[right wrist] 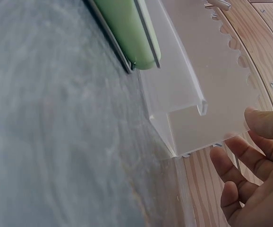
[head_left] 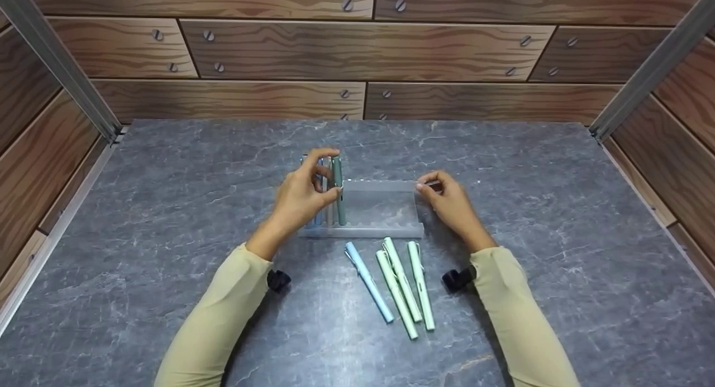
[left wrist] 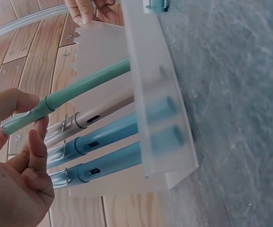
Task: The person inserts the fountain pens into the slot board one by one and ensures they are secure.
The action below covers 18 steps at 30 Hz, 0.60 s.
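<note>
My left hand (head_left: 299, 196) pinches a green pen (left wrist: 89, 85) by its capped top. The pen's lower end reaches into a frosted clear pen stand (head_left: 382, 205). Left of it in the stand lean a greyish-pink pen (left wrist: 106, 109) and two blue pens (left wrist: 110, 161), partly hidden by that hand in the head view. At the stand's far right edge, my right hand (head_left: 451, 202) pinches the back panel (right wrist: 221, 94) between thumb and fingertips. Scalloped notches run along the panel's top edge.
In front of the stand lie a light blue pen (head_left: 368, 282) and three pale green pens (head_left: 420, 286), on the grey marbled table (head_left: 167, 236). Wood-patterned panels (head_left: 357, 49) close off the back and sides.
</note>
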Tool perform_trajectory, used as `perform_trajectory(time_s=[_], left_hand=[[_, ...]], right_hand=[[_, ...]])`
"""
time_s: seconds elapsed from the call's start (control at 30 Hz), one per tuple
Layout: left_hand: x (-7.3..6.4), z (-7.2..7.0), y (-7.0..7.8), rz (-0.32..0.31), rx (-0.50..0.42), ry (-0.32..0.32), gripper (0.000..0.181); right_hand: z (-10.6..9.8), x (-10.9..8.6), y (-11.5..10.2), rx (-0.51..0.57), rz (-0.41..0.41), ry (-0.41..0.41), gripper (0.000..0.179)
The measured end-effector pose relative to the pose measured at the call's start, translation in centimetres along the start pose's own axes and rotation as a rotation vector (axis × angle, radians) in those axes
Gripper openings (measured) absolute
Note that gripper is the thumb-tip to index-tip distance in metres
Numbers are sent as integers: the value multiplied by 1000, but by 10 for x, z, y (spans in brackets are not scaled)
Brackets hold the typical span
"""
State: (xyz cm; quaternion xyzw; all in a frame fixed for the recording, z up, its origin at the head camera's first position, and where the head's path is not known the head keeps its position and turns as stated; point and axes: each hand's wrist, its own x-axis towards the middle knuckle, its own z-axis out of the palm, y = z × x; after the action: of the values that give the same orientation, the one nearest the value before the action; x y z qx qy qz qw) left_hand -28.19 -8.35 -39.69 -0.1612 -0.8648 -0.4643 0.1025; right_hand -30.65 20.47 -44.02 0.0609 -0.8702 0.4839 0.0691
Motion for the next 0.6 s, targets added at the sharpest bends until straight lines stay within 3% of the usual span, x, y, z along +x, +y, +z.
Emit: perform_trajectory(time_s=[0.6], left_hand=[[-1, 3, -5, 1, 43, -62, 58]], right_hand=[[1, 0, 3, -15, 0, 19, 18]])
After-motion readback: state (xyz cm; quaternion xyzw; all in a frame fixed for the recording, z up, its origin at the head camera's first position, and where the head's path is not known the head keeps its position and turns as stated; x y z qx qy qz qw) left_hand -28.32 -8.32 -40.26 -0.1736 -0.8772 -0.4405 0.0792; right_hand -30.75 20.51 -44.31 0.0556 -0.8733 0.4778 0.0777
